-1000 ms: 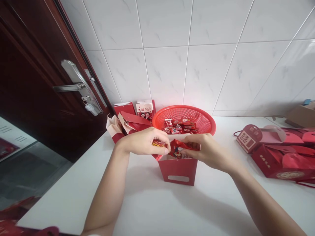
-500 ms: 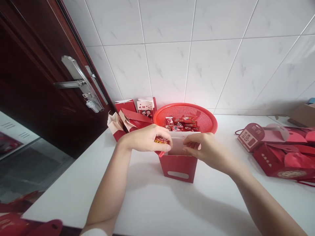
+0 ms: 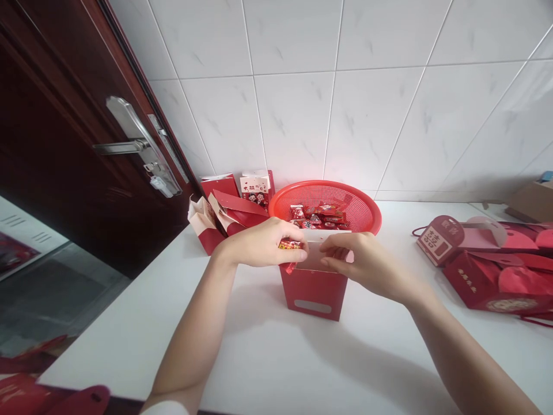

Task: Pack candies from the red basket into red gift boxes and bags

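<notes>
A red paper box (image 3: 316,294) stands upright on the white table, its top open toward me. My left hand (image 3: 276,242) is at the box's upper left edge, fingers closed on a red and yellow wrapped candy (image 3: 290,245). My right hand (image 3: 356,256) is at the upper right edge of the box, thumb and fingers bent close together; what lies between them, if anything, is too small to make out. Just behind the box sits a red mesh basket (image 3: 365,210) with several red-wrapped candies (image 3: 332,214) inside.
Several red and cream paper boxes (image 3: 242,210) stand at the back left, beside the tiled wall. Red gift boxes (image 3: 488,282) with cord handles lie on the right, near a cardboard box (image 3: 531,200). A dark door (image 3: 56,115) is at the left.
My left hand has moved slightly right with the candy, further over the box opening. My right hand is almost where it was.
</notes>
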Tool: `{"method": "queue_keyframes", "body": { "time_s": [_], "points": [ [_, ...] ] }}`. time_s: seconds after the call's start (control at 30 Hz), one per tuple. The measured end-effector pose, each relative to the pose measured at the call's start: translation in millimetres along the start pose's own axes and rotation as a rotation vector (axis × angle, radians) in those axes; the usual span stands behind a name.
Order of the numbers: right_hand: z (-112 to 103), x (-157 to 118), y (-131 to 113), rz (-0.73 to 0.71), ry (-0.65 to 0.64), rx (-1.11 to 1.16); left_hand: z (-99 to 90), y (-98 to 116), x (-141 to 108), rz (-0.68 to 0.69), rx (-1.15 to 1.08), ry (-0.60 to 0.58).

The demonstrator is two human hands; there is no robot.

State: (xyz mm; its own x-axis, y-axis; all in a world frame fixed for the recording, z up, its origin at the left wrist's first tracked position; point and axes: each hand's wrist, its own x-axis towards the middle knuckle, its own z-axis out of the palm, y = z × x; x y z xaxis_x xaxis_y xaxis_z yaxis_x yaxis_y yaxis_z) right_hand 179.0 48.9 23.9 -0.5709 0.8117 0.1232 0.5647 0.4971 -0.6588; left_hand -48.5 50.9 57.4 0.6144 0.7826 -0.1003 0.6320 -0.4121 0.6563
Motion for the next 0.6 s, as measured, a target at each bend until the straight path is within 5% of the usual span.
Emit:
{"method": "queue_keyframes", "body": {
  "time_s": [0.2,0.43,0.6],
  "points": [
    [-2,2,4,-0.047,-0.003,-0.009,4.3,1,4,-0.023,0.079,0.084],
    [-3,14,28,-0.277,-0.116,0.023,3.4,-10,11,-0.001,0.139,0.209],
    [0,14,30,-0.171,-0.218,0.337,0.0,-16,13,0.007,0.014,0.124]
  ]
}}
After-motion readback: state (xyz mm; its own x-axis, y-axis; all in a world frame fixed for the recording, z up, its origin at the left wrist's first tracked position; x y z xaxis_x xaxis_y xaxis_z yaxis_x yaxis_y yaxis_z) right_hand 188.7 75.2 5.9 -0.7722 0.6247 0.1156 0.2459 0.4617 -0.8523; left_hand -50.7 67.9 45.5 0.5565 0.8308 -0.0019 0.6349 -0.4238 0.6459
